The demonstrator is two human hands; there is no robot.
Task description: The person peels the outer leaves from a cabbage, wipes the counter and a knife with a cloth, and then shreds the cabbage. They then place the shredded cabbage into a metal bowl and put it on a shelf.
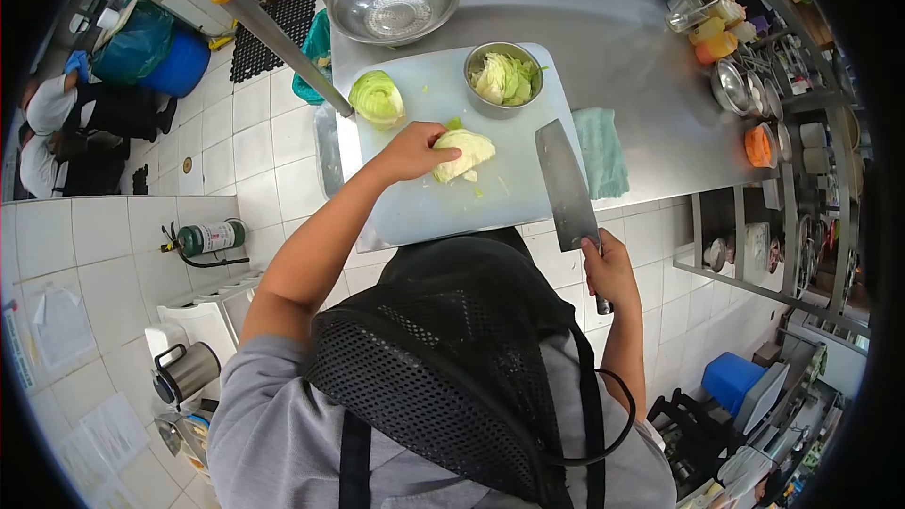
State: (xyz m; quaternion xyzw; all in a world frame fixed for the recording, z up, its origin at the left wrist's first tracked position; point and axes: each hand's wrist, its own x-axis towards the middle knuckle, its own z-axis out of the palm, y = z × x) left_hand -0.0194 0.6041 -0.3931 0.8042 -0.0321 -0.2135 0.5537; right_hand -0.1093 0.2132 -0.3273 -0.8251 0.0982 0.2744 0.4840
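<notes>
My left hand grips a pale piece of cabbage that rests on the white cutting board. In my right hand is the handle of a broad cleaver, its blade pointing away from me by the board's right edge, apart from the cabbage piece. A larger cut cabbage lies at the board's left side. Toward the back right of the board stands a steel bowl with cut cabbage leaves in it. Small cabbage scraps lie near my left hand.
A steel colander sits behind the board on the metal table. A green cloth lies right of the board. A metal post rises at the left. Bowls and containers line the right side; another person is far left.
</notes>
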